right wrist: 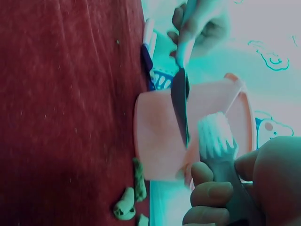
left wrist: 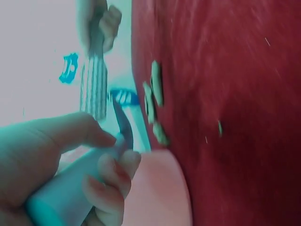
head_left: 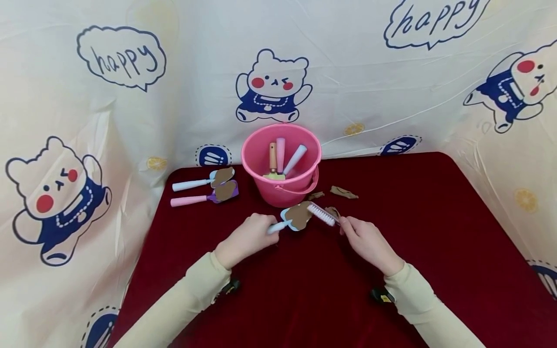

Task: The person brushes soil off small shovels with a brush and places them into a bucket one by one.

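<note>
My left hand [head_left: 250, 238] grips the light blue handle of a small toy trowel [head_left: 278, 226]. Brown, clay-like matter [head_left: 299, 215] covers much of the blade's upper face. A brush [head_left: 321, 214] with white bristles is held in my right hand [head_left: 367, 241], its head close to the blade's right end. In the right wrist view the fingers curl round the brush's handle, and the bristles [right wrist: 216, 134] appear beside the trowel blade [right wrist: 179, 99]. Whether bristles and blade touch, I cannot tell.
Behind the hands stands a pink bucket [head_left: 280, 192] holding tools with wooden, pink and light blue handles. To its left lie a light blue trowel [head_left: 191, 184] and a purple shovel [head_left: 191, 200], both with brown matter on them. Brown pieces [head_left: 344, 192] lie right of the bucket on the red cloth [head_left: 435, 217].
</note>
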Demonstrator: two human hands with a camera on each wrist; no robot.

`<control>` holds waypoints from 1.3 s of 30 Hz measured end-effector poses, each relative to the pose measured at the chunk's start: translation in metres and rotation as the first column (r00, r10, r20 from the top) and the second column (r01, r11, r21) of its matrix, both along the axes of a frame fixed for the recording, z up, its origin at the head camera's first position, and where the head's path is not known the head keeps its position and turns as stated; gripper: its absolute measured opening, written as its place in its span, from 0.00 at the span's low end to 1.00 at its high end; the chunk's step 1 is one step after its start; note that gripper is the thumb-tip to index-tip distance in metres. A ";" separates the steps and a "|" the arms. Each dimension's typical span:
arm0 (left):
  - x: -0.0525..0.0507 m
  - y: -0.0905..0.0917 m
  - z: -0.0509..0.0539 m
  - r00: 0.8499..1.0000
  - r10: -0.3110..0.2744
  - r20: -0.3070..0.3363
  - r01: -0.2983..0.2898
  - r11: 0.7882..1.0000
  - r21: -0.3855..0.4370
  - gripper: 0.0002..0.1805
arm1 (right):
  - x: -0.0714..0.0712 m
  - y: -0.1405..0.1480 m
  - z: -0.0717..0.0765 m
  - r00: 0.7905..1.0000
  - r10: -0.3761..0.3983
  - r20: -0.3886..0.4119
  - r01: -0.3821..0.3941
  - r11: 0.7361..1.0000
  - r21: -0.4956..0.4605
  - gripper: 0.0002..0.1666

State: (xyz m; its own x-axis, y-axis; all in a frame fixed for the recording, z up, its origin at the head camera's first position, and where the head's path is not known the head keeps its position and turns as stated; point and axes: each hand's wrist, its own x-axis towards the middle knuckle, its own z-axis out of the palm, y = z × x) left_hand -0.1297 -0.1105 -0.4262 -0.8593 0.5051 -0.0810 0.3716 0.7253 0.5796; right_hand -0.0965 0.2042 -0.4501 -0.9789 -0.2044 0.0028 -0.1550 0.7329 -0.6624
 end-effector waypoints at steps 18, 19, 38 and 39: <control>0.009 0.049 -0.002 0.968 -0.026 -0.251 0.000 0.995 -0.101 0.17 | 0.006 -0.021 -0.014 0.993 0.082 -0.088 -0.080 0.997 0.016 0.18; 0.009 0.049 -0.002 0.966 -0.024 -0.258 -0.002 0.995 -0.101 0.17 | 0.006 -0.022 -0.015 0.992 0.071 -0.106 -0.068 0.997 0.025 0.18; 0.008 0.053 -0.003 0.953 0.001 -0.303 -0.037 0.993 -0.113 0.19 | 0.000 -0.031 -0.012 0.984 0.079 -0.162 -0.074 0.996 0.041 0.18; 0.009 0.053 -0.003 0.953 0.000 -0.302 -0.035 0.993 -0.112 0.19 | 0.001 -0.031 -0.011 0.983 0.069 -0.167 -0.062 0.997 0.046 0.18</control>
State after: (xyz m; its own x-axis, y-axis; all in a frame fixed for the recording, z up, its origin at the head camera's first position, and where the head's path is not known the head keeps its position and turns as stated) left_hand -0.1211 -0.0577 -0.4296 -0.8611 0.4924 0.1264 0.5028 0.7882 0.3549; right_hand -0.0960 0.1732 -0.4616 -0.9497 -0.2710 0.1572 -0.3102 0.7436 -0.5923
